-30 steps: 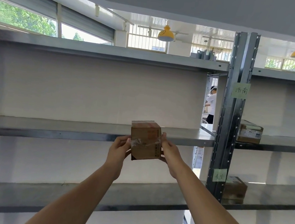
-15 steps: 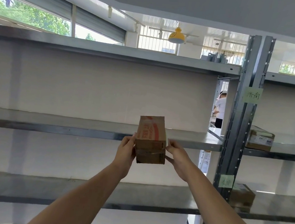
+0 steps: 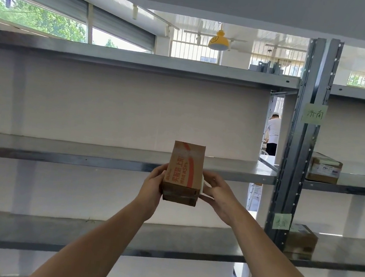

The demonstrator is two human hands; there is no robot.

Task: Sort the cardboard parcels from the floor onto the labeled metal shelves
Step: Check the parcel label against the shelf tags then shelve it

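Tipped back since earlier, the small orange-printed brown cardboard parcel point(image 3: 184, 173) looks light and stiff, its sides clasped by left hand point(image 3: 151, 184) and right hand point(image 3: 217, 192).

The small parcel point(image 3: 184, 173) is matt brown cardboard with orange print, and the clear tape over it has a faint gloss. The middle shelf point(image 3: 83, 152) is bare grey sheet metal, smooth with a dull sheen. The upright post point(image 3: 301, 153) is the same grey metal, punched with slots. On it, the upper label point(image 3: 314, 113) and lower label point(image 3: 281, 221) are matt pale green paper. The back panel point(image 3: 123, 108) looks white and matt. The side parcel point(image 3: 323, 170) is matt cardboard bearing a white paper sticker. The yellow lamp shade point(image 3: 219, 42) looks smooth and glossy.
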